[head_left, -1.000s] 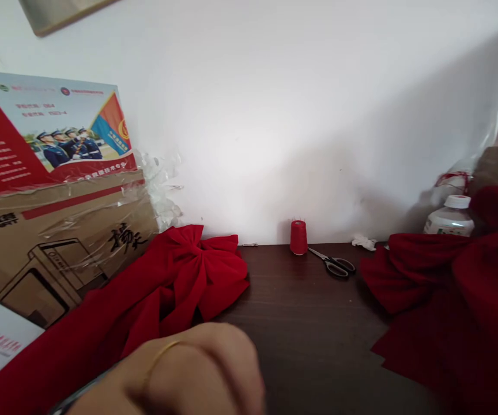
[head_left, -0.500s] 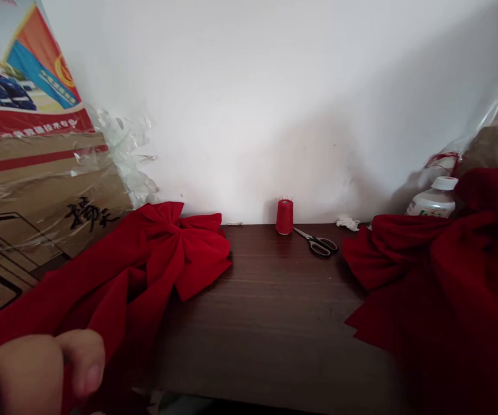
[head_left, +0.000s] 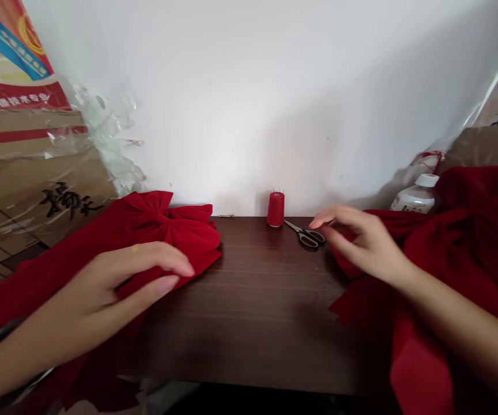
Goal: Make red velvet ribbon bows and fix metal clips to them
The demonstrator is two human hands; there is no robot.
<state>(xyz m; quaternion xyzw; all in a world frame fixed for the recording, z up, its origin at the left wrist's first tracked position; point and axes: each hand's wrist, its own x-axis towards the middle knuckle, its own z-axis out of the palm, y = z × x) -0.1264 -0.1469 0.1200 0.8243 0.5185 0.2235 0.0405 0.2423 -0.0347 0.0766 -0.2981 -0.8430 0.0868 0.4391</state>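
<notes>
Red velvet bow (head_left: 169,227), just one clearly formed, lies at the left end of the dark wood counter (head_left: 249,300), its long tail trailing down toward me. On my feed, the left hand (head_left: 102,294) sits half open across the bow's lower edge, fingers loosely together, touching the velvet without clamping it. The right hand (head_left: 363,242) is open too, slightly curled and holding nothing; it reaches just beside one pair of scissors (head_left: 305,235), above a red velvet heap (head_left: 460,271) at the right. One red thread cone (head_left: 275,209) stands beside the scissors, against the wall. One plastic bottle (head_left: 415,196) stands behind the heap, and one cardboard box (head_left: 28,167) stands behind the bow.
</notes>
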